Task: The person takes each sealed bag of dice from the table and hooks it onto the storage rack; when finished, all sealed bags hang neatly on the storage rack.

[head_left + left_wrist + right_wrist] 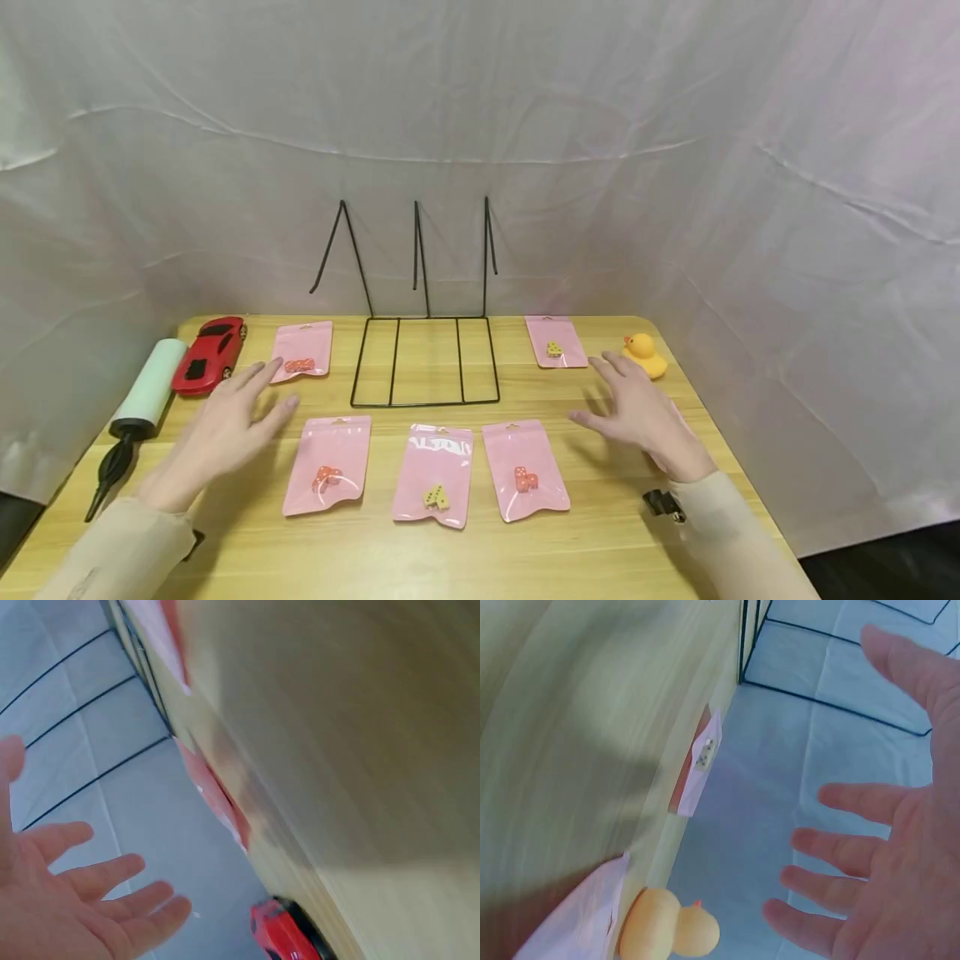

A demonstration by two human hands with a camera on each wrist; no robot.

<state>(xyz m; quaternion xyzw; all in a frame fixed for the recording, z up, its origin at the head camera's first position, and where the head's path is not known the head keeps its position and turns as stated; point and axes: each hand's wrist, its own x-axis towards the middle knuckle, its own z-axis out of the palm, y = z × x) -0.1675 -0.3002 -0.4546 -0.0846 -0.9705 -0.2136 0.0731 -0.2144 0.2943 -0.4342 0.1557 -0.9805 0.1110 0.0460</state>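
My left hand hovers with spread fingers above the table's left side, holding nothing. Nearest to it are a back left pink bag with red-orange dice and a front left pink bag, also with red-orange dice. On the right, my right hand hangs with fingers apart and nothing in its grasp. By its fingertips lies a back right pink bag with yellow dice. Another pink bag shows in the right wrist view, mostly hidden under that hand in the head view.
A black wire rack with three upright hooks stands at the back middle. Two more dice bags, a middle one and a right one, lie in front. Around the sides are a red toy car, a hand pump and a yellow rubber duck.
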